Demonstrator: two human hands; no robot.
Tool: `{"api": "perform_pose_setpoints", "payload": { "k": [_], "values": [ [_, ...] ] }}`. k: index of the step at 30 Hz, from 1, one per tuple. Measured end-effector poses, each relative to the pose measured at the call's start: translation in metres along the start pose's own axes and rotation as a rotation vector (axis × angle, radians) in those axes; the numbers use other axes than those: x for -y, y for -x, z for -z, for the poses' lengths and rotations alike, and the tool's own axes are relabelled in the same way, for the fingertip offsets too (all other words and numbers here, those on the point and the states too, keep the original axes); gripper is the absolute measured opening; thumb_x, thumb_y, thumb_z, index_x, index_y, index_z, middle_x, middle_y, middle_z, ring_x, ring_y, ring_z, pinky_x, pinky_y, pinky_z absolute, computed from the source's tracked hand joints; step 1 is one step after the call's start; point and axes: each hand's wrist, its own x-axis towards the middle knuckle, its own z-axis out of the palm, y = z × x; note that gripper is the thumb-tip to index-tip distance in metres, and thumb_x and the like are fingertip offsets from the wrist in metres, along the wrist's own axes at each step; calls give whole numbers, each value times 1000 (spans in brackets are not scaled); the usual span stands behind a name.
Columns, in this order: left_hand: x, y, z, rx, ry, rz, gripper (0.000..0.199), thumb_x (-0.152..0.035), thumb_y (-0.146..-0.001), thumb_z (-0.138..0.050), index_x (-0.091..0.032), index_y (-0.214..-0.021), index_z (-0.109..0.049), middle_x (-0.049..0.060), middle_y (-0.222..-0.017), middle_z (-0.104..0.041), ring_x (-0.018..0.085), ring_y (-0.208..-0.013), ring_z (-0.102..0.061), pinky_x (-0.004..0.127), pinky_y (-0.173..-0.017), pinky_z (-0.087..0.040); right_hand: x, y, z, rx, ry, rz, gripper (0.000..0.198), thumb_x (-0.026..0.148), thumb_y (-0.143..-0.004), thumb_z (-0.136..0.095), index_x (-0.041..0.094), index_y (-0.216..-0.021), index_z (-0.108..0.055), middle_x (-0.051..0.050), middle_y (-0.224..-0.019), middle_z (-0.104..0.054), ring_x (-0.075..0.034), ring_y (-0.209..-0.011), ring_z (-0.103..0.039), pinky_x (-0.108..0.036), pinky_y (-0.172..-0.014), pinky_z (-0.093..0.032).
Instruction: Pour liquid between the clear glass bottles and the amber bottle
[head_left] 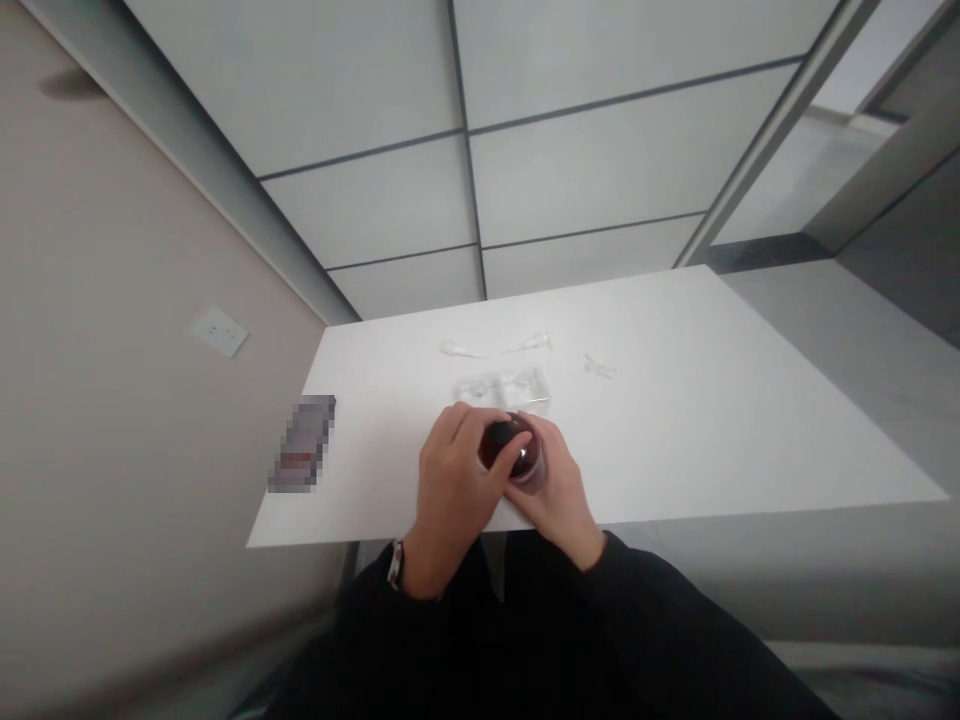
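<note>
A small round container point(532, 467), clear at the side with a dark red, shiny top, is between my two hands near the front edge of the white table. My right hand point(559, 490) wraps around its right side. From the left, my left hand point(457, 475) grips over the top with thumb and fingers bent on a dark part point(501, 434); whether that is a lid or the contents, I cannot tell. Just beyond the hands lies a clear plastic tray point(501, 388) with moulded hollows. My fingers hide much of the container.
Two thin clear plastic pieces point(463, 349) lie behind the tray, and a small crumpled translucent piece point(599, 366) is to their right. A blurred-out flat object point(304, 444) rests at the table's left edge. A wall with a socket point(221, 332) borders the left; panelled doors point(585, 160) stand behind.
</note>
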Motion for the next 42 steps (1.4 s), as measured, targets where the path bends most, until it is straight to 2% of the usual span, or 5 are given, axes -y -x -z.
{"api": "perform_pose_setpoints", "payload": {
  "k": [10, 14, 18, 27, 42],
  "values": [
    [56, -11, 24, -23, 217, 210, 10, -26, -95, -75, -22, -102, -71, 3, -102, -76, 16, -93, -71, 31, -88, -59, -5, 17, 11, -52, 91, 29, 108, 79, -82, -72, 23, -165, -32, -20, -157, -50, -39, -144, -53, -63, -115, -51],
    [135, 14, 13, 4, 340, 576, 27, -38, -86, -76, -21, -107, -73, 7, -111, -76, 21, -99, -74, 39, -97, -62, -21, 5, 51, -96, 98, 41, 46, 48, -101, -59, 27, -143, -58, -13, -144, -61, -30, -137, -58, -59, -118, -49],
    [183, 22, -12, 159, 351, 653, 36, -40, -79, -73, -19, -109, -74, 12, -122, -75, 26, -110, -75, 45, -105, -60, -50, -47, 79, 75, 115, -25, 45, 47, -96, -71, 27, -136, -64, -10, -139, -66, -29, -134, -62, -59, -120, -49],
    [188, 26, -27, 299, 113, 514, 33, -38, -89, -69, -26, -116, -81, 8, -125, -79, 32, -129, -65, 54, -119, -48, -75, -99, 55, 436, 39, -80, 87, 55, -83, -83, 28, -158, -48, -12, -158, -55, -29, -151, -52, -55, -130, -41],
    [179, 33, -23, 142, -27, 357, 42, -37, -95, -55, -22, -133, -68, 11, -138, -73, 30, -130, -63, 51, -120, -42, -69, -88, 74, 206, 39, -131, 83, 55, -72, -91, 19, -140, -60, -17, -142, -64, -29, -131, -65, -55, -109, -59]
  ]
}}
